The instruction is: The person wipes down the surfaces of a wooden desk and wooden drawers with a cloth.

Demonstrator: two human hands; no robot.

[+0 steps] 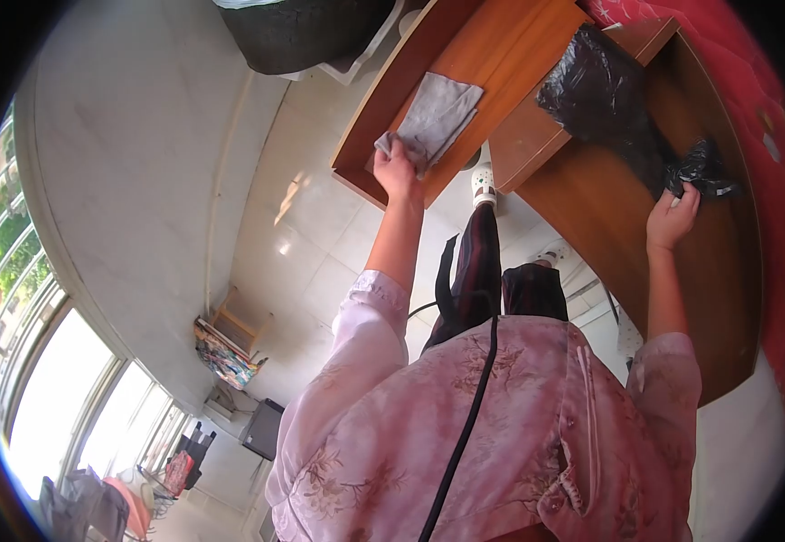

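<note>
My left hand [398, 170] pinches the near corner of a grey cloth [444, 107]. The folded cloth lies on the wooden bottom of a shallow drawer-like compartment [510, 41]. On the other side, my right hand [673, 218] is closed on the gathered end of a black plastic bag [596, 81]. The bag stretches away from that hand, and its far part rests over a brown wooden edge. Under my right hand is a dark brown wooden surface [709, 298].
Red fabric [772, 99] borders the wood on the right. A black container [302, 36] stands beyond the drawer. Below are a tiled floor [320, 217] and white shoes [484, 183]. Barred windows [58, 388] are on the left. A black cable [474, 415] hangs down my front.
</note>
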